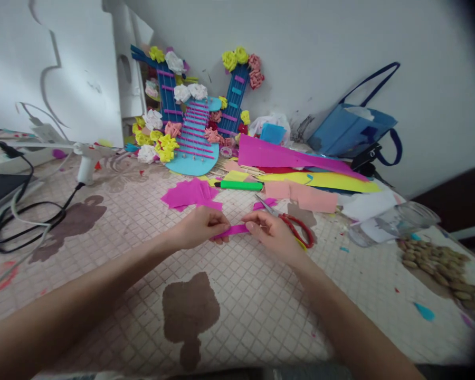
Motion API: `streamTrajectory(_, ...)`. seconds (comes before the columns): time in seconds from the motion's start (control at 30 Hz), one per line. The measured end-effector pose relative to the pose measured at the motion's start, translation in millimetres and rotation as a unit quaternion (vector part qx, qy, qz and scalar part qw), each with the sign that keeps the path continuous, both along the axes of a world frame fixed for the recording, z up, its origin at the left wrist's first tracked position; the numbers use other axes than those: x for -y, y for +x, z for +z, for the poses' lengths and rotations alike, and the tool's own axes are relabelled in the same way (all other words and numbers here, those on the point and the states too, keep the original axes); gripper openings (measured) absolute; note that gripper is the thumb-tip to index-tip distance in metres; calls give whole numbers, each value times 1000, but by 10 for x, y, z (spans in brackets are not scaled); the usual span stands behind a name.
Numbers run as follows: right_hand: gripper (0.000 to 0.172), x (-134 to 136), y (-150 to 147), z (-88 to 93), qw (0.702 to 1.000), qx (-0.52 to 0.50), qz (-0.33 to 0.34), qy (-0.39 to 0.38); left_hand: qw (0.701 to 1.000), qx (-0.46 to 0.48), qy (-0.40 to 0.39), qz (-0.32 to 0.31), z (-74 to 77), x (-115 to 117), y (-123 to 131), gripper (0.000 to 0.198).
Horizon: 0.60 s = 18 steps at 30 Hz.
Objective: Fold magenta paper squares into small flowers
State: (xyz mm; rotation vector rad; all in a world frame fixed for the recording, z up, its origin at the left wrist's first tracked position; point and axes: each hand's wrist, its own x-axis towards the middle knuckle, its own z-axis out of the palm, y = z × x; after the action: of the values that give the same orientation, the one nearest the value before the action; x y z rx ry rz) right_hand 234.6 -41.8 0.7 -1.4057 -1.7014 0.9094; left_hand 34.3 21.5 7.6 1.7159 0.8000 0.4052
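Between my hands a narrow strip of magenta paper (238,229) is stretched just above the table. My left hand (200,227) pinches its left end between thumb and fingers, while my right hand (271,232) grips the right end. Cut magenta paper pieces (192,193) lie beyond my left hand. Scissors with red handles (298,229) rest beside my right hand, blades pointing away to the left, with another small magenta piece (264,203) by the blades. A green cutter or marker (240,185) lies farther back.
Decorated paper instruments (196,140) with paper flowers lean on the wall. Magenta sheets (285,155), yellow and peach paper (312,196) lie at the back. A glue gun (87,164) with cables stands left. A clear jar (391,224), pistachio-like shells (437,266) and a blue bag (352,126) are right.
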Motion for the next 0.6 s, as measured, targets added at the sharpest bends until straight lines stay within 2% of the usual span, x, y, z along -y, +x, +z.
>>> streamTrajectory(0.13, 16, -1, -36, -7, 999, 29, 31, 8, 1000, -9, 12, -19, -17, 27, 80, 19)
streamTrajectory(0.23, 21, -12, 118, 51, 996, 81, 32, 24, 998, -36, 49, -18, 14, 10, 134, 19)
streamTrajectory(0.33, 19, -27, 440, 122, 986, 153, -41, 50, 988, -54, 141, 15, 71, -104, 232, 18)
streamTrajectory(0.4, 18, -36, 651, 134, 968, 237, -77, 30, 981, -26, 185, 45, 99, -228, 354, 16)
streamTrajectory(0.5, 18, -49, 828, 91, 935, 346, -79, 11, 989, 0, 136, 62, 97, -426, 627, 17)
streamTrajectory(0.6, 20, -56, 847, 39, 917, 389, -82, 13, 989, -11, 127, 71, 43, -575, 923, 18)
